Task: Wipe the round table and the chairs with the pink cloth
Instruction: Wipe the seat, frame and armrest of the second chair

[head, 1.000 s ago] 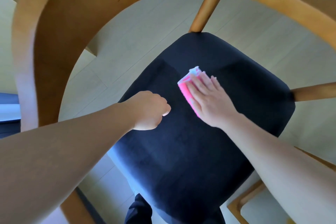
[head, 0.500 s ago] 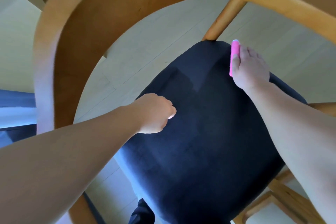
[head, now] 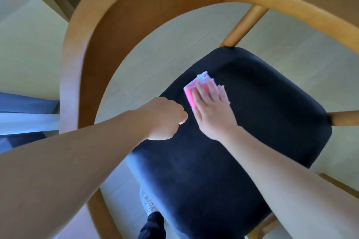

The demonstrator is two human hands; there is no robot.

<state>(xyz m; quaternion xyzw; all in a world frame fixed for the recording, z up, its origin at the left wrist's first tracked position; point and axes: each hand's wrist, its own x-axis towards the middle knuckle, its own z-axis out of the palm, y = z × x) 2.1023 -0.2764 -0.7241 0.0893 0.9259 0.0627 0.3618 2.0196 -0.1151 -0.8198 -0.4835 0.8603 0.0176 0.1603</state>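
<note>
Pink cloth on chair seat: wiping under way.
Right hand presses it flat; left hand clenched, empty. Next: unwiped seat.

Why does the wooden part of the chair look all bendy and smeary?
In the head view, the wide-angle lens curves the wooden backrest into a big arc; its edges are smeared by motion blur, likely from head movement; the right hand on the pink cloth looks sharper; the dark seat shows a pale sheen at its near-left edge.
</note>
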